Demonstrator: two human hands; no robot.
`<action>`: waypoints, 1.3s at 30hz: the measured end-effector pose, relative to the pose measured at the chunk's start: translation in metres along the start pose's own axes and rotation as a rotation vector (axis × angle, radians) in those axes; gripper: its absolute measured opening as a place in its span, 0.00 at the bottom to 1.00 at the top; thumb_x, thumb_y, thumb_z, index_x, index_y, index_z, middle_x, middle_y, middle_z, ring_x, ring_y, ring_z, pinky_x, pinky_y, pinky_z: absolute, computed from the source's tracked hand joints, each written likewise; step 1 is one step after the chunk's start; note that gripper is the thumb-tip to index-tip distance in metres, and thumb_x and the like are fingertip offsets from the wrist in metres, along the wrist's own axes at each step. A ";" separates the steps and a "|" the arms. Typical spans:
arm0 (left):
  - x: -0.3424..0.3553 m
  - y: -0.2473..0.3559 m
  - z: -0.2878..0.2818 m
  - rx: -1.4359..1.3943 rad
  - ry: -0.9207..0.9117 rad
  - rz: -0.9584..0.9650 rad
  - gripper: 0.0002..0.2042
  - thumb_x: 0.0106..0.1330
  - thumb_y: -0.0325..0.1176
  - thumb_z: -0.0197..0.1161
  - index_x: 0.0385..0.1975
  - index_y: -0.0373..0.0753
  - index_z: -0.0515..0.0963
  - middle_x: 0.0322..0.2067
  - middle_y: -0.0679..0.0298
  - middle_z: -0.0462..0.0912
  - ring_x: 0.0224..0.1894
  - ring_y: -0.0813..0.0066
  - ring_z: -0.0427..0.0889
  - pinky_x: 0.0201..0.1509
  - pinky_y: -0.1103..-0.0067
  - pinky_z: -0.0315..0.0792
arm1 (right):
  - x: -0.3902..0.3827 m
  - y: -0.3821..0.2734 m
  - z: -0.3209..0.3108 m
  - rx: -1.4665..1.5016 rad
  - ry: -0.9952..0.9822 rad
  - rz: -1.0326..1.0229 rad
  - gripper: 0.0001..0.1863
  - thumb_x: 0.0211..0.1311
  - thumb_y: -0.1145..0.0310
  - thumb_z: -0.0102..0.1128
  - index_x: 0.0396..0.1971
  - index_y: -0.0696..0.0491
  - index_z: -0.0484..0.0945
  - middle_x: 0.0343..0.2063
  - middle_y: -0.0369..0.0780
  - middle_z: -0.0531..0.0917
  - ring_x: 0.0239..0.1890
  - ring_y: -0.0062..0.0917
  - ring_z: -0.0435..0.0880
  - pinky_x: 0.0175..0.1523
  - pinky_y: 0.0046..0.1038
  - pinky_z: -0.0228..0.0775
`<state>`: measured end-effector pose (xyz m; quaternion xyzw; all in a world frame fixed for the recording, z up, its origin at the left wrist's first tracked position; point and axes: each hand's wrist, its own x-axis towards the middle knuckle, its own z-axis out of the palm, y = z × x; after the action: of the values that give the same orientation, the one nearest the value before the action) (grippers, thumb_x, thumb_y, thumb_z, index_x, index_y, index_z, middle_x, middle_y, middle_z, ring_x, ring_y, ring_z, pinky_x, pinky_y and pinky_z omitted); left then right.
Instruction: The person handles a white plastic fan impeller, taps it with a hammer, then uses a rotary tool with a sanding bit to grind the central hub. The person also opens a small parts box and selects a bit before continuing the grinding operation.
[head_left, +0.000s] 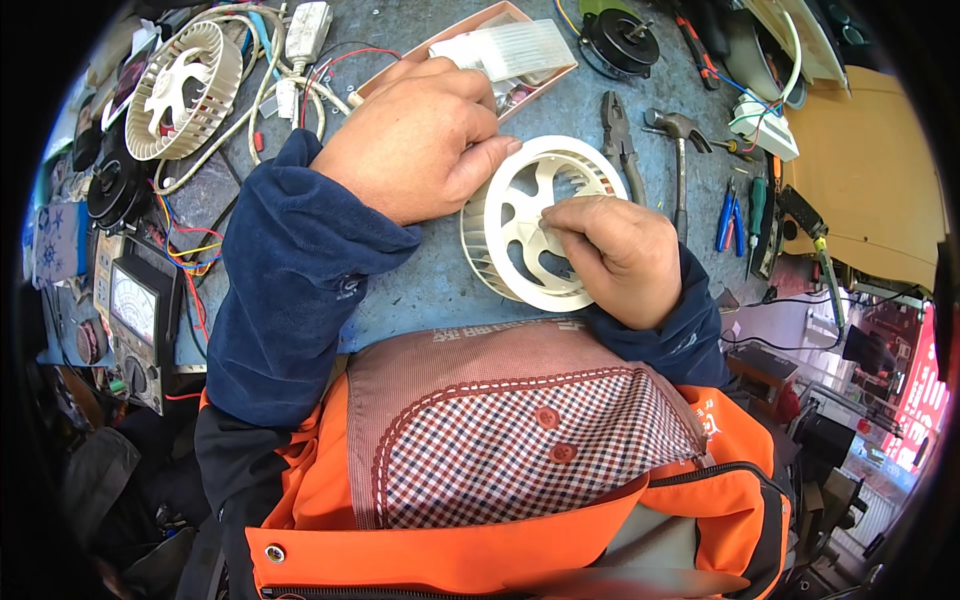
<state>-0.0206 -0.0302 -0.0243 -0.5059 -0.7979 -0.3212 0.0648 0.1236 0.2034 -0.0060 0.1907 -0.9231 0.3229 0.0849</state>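
Note:
A white plastic fan wheel stands tilted on the blue bench in front of me, its spoked face turned toward me. My left hand is closed at the wheel's upper left edge, thumb against the rim; the other fingertips are hidden behind the hand. At the hub, my right hand has thumb and forefinger pinched together. Whatever sits between those fingertips, if anything, is too small or covered to make out. Behind my left hand lies an open shallow box holding a clear plastic case.
Pliers, a hammer and blue-handled cutters lie right of the wheel. A black motor sits at the back. On the left are another fan wheel, coiled cable and an analogue meter.

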 end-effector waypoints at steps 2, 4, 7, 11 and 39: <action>0.001 0.001 0.000 -0.002 0.001 0.003 0.12 0.72 0.37 0.70 0.33 0.34 0.89 0.39 0.59 0.86 0.48 0.56 0.83 0.57 0.63 0.75 | -0.002 0.000 0.001 -0.007 0.016 0.005 0.09 0.60 0.81 0.70 0.41 0.55 0.86 0.35 0.46 0.90 0.38 0.42 0.92 0.43 0.35 0.84; 0.001 0.001 0.000 -0.003 0.005 0.007 0.12 0.72 0.37 0.70 0.33 0.34 0.89 0.39 0.58 0.86 0.47 0.55 0.83 0.57 0.63 0.75 | -0.003 0.001 0.000 -0.007 0.015 0.011 0.10 0.60 0.82 0.70 0.41 0.56 0.86 0.36 0.46 0.91 0.38 0.40 0.93 0.44 0.34 0.85; 0.000 0.000 0.002 -0.006 0.011 0.014 0.12 0.72 0.37 0.70 0.32 0.34 0.89 0.38 0.59 0.86 0.47 0.55 0.83 0.57 0.63 0.75 | -0.005 0.002 0.000 0.005 0.014 0.012 0.10 0.60 0.83 0.70 0.41 0.57 0.87 0.37 0.46 0.92 0.39 0.38 0.94 0.45 0.33 0.85; 0.001 0.000 0.001 -0.011 0.011 0.014 0.12 0.72 0.37 0.70 0.32 0.34 0.89 0.38 0.59 0.86 0.47 0.55 0.83 0.57 0.63 0.75 | -0.005 0.003 0.002 0.026 0.041 0.007 0.10 0.59 0.82 0.71 0.40 0.56 0.86 0.35 0.46 0.90 0.37 0.41 0.92 0.43 0.35 0.84; -0.015 -0.034 -0.042 0.189 0.086 -0.281 0.24 0.58 0.37 0.81 0.56 0.44 0.87 0.66 0.49 0.76 0.68 0.45 0.74 0.72 0.60 0.69 | 0.001 0.002 -0.003 0.009 -0.025 -0.013 0.11 0.59 0.81 0.68 0.42 0.56 0.85 0.36 0.47 0.90 0.38 0.43 0.92 0.44 0.38 0.85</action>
<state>-0.0514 -0.0755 -0.0135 -0.3671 -0.8839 -0.2718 0.1006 0.1216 0.2062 -0.0048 0.2009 -0.9215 0.3240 0.0744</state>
